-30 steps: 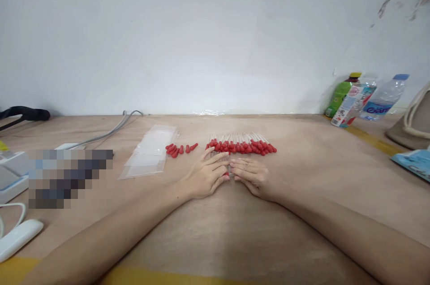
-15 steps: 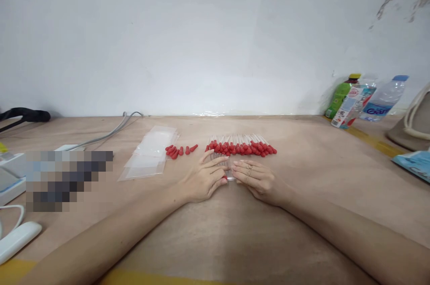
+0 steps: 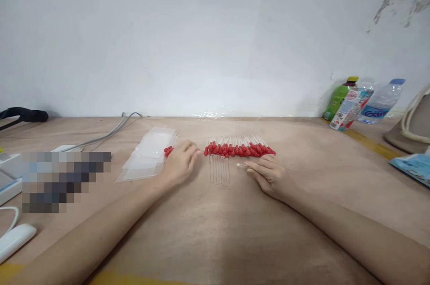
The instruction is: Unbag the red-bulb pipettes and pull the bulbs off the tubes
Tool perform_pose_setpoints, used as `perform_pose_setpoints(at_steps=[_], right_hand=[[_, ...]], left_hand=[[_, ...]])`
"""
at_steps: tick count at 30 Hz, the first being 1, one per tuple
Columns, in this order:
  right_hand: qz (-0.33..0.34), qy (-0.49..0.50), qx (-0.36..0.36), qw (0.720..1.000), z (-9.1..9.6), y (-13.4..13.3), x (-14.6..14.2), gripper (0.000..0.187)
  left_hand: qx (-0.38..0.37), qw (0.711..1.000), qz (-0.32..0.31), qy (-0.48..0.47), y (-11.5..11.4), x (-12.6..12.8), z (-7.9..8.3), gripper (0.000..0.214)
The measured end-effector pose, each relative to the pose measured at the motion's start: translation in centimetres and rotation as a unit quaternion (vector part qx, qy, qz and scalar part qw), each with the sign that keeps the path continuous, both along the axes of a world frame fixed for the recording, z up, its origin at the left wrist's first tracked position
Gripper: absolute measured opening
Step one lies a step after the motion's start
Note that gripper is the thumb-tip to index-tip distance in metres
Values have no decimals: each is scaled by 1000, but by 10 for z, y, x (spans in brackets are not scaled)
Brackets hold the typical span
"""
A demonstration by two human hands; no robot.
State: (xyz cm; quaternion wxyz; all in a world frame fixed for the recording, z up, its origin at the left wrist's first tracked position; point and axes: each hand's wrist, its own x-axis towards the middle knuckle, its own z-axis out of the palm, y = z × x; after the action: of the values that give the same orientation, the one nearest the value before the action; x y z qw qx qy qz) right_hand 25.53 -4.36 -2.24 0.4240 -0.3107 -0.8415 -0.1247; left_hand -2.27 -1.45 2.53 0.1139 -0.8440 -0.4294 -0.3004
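Note:
My left hand (image 3: 183, 159), fingers curled together, is over the small group of loose red rubber bulbs (image 3: 167, 150) and hides most of them. Whether a bulb is in its fingers cannot be seen. Between the fingertips of my right hand (image 3: 268, 173) is a clear glass dropper tube (image 3: 241, 165), held low above the table and pointing left. Several bare clear tubes (image 3: 219, 170) lie side by side between my hands. Just behind them is a row of droppers with red bulbs (image 3: 237, 148), bulbs toward me and pale stems toward the wall.
Clear plastic bags (image 3: 148, 150) lie flat left of my left hand. A grey cable (image 3: 107, 135), a white power strip (image 3: 11, 173) and a blurred patch are further left. Bottles (image 3: 378, 103) and a carton (image 3: 349, 108) stand by the wall at right, near a blue packet (image 3: 411, 168).
My hands have come apart from the clear tubes. The left moved left over the loose red bulbs; the right moved slightly right with one tube, leaving the other tubes uncovered.

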Motion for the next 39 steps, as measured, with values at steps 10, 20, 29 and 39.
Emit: perform_pose_setpoints(at_steps=[10,20,29,39], right_hand=[[-77,30,-120,989,6,-4,-14,17],[-69,12,-104,992,0,-2,-25,15],[-71,-51,-140,986,8,-10,-31,27],[-50,-78,-148,985,15,-15,-33,41]], left_hand=[[-127,975,182,-6,47,-59,11,24],[-98,979,168,54,49,-61,3,25],[-26,993,116,16,40,-32,12,24],[-76,996,46,9,44,21,6,36]])
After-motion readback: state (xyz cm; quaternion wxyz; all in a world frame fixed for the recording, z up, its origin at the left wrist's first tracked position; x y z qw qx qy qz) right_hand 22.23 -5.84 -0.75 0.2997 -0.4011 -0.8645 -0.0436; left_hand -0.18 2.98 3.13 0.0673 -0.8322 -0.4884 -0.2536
